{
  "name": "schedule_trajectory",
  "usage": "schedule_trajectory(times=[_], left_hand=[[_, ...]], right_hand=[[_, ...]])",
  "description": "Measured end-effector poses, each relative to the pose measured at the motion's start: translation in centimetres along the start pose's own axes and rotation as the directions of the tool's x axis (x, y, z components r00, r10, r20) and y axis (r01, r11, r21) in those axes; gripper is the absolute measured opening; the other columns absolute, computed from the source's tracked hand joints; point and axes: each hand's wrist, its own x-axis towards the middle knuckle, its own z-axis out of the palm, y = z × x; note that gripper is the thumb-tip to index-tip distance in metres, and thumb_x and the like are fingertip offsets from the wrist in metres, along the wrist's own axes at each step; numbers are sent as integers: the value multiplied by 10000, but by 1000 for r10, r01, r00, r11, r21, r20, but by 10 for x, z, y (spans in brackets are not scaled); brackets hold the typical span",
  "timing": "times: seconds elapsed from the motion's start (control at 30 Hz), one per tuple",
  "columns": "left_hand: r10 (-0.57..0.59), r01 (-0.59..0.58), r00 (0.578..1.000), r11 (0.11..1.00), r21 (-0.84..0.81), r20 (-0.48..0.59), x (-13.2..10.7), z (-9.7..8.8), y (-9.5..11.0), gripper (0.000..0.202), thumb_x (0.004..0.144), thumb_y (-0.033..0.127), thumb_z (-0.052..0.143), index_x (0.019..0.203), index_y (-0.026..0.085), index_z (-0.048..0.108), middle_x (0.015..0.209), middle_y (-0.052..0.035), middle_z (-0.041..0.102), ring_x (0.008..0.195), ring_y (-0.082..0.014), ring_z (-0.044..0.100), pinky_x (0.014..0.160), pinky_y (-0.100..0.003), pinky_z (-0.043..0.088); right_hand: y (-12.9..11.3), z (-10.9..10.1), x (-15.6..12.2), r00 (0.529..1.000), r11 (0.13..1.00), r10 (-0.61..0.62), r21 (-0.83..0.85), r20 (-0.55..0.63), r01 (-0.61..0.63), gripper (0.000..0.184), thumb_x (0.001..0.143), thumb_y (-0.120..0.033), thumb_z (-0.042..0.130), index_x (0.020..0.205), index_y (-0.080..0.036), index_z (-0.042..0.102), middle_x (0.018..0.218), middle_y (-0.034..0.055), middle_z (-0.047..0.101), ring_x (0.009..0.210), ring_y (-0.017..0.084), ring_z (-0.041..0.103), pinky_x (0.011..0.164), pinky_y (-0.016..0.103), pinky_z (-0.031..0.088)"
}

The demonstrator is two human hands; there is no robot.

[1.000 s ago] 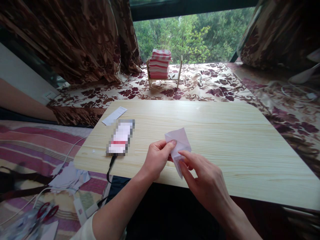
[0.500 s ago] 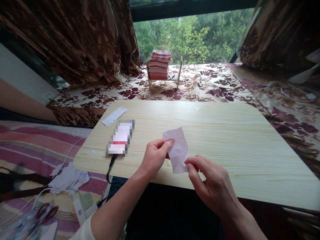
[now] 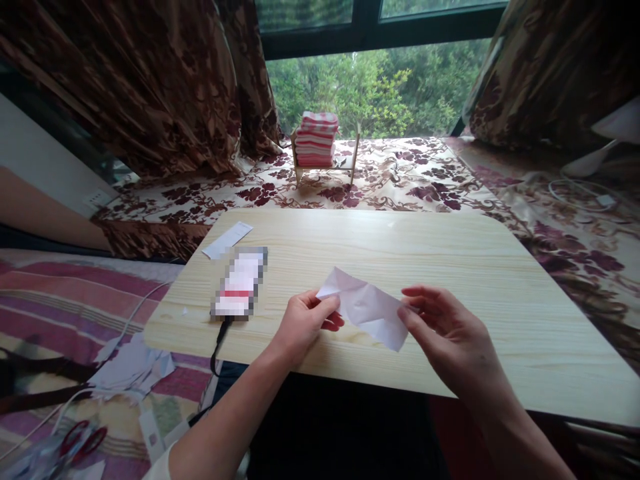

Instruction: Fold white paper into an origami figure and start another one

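Observation:
A creased white sheet of paper [image 3: 367, 308] is stretched between both hands just above the pale wooden table [image 3: 480, 267]. My left hand [image 3: 303, 323] pinches its left end with thumb and fingers closed. My right hand [image 3: 450, 337] grips the right end, fingers partly curled around the edge. The paper lies opened out into a wide strip with fold lines across it.
A phone [image 3: 239, 283] with a black cable lies on the table's left part, a white paper slip [image 3: 227, 239] beyond it. Red-handled scissors [image 3: 80, 437] and paper scraps [image 3: 127, 360] lie on the striped bedding at left. A small wooden rack of folded cloths [image 3: 316, 141] stands by the window.
The folded paper has been pulled open sideways into a wider strip. My right hand moved right and up, away from my left hand. The view tilted slightly downward.

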Motion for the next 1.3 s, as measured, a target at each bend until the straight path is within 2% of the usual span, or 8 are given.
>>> schedule_trajectory(times=[0.13, 0.23, 0.3, 0.37, 0.5, 0.77, 0.9, 1.3], left_hand=[[243, -240, 969, 888, 392, 42, -2, -15, 21, 381, 723, 305, 685, 1068, 147, 649, 985, -96, 670, 889, -203, 614, 750, -308, 499], [499, -474, 854, 628, 618, 148, -6, -12, 46, 431, 720, 232, 679, 1143, 177, 617, 1171, -109, 610, 1083, -236, 547, 925, -360, 430], [533, -564, 801, 518, 643, 273, -8, -4, 57, 388, 715, 205, 677, 1101, 191, 648, 1152, -102, 627, 1101, -250, 530, 961, -371, 396], [472, -575, 807, 493, 652, 355, -9, 6, 62, 213, 732, 211, 662, 940, 194, 708, 983, -84, 685, 989, -250, 568, 893, -352, 419], [328, -449, 894, 674, 587, 307, -9, 19, 53, 146, 782, 220, 597, 687, 178, 699, 713, -33, 679, 726, -184, 601, 710, -268, 430], [134, -153, 982, 978, 144, 131, -14, 22, 31, 154, 700, 288, 681, 659, 139, 671, 642, -24, 650, 616, -135, 559, 596, -230, 404], [87, -88, 994, 996, 5, 62, -15, 19, 26, 205, 657, 332, 729, 663, 135, 671, 642, -18, 655, 621, -127, 560, 626, -230, 419], [158, -166, 983, 983, 83, 97, -11, 29, 31, 212, 755, 328, 628, 705, 127, 674, 657, -23, 640, 621, -134, 557, 579, -218, 414]], right_hand=[[-8, -13, 17, 992, 998, -29, -46, 126, 35, 246, 818, -340, 603, 1031, -217, 589, 796, 31, 653, 709, 170, 640, 573, 265, 531], [-15, -16, 26, 974, 979, -120, -141, 191, 148, 236, 828, -311, 589, 1045, -220, 601, 858, 40, 671, 690, 158, 623, 595, 274, 524], [-21, -15, 30, 958, 956, -192, -181, 215, 232, 236, 828, -290, 591, 1053, -221, 611, 869, 37, 677, 669, 150, 609, 609, 280, 519], [-27, -13, 34, 949, 949, -228, -168, 217, 267, 228, 829, -274, 594, 1050, -225, 619, 855, 28, 677, 674, 148, 607, 615, 276, 517], [-31, -7, 41, 971, 980, -196, -14, 140, 200, 201, 819, -272, 621, 1014, -224, 627, 844, 19, 667, 745, 157, 631, 678, 289, 527], [-22, -2, 47, 991, 937, 41, 341, 129, -83, 414, 762, -391, 685, 1113, -200, 574, 840, 43, 692, 719, 170, 653, 595, 289, 540], [-22, -1, 36, 973, 915, 69, 374, 221, -150, 481, 765, -408, 672, 1177, -209, 526, 866, 52, 714, 748, 188, 666, 639, 336, 558], [-24, 9, 30, 963, 886, 28, 440, 267, -148, 426, 790, -315, 661, 1181, -223, 519, 850, 30, 696, 750, 158, 637, 637, 283, 521]])
